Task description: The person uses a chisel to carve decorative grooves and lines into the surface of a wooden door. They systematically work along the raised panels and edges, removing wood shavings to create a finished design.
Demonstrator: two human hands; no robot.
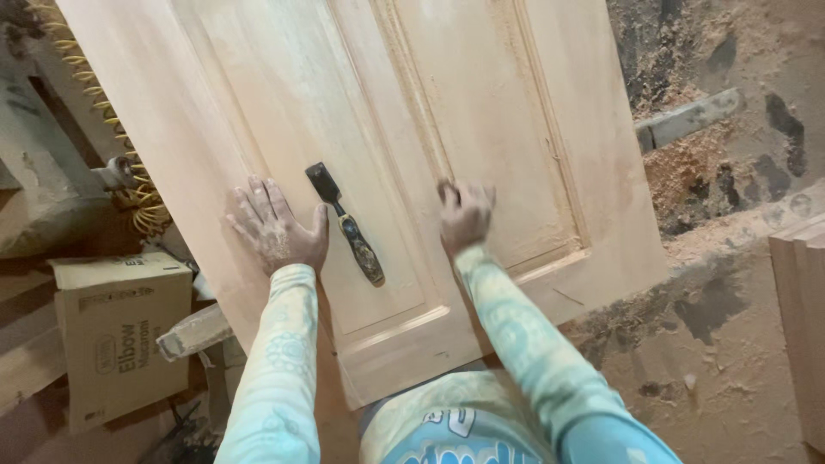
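A pale unfinished wooden door with two recessed panels lies flat in front of me. My left hand rests flat on its left panel, fingers spread and dusted with sawdust. Just right of that hand a chisel with a dark blade and a brown handle lies loose on the panel. My right hand is curled into a fist on the centre rail between the panels, pressing something small I cannot make out. Both arms wear light patterned sleeves.
A cardboard box stands at the lower left beside a coiled yellow hose. Sawdust covers the floor to the right. A wooden board edge sits at the far right, and a grey bar lies beyond the door.
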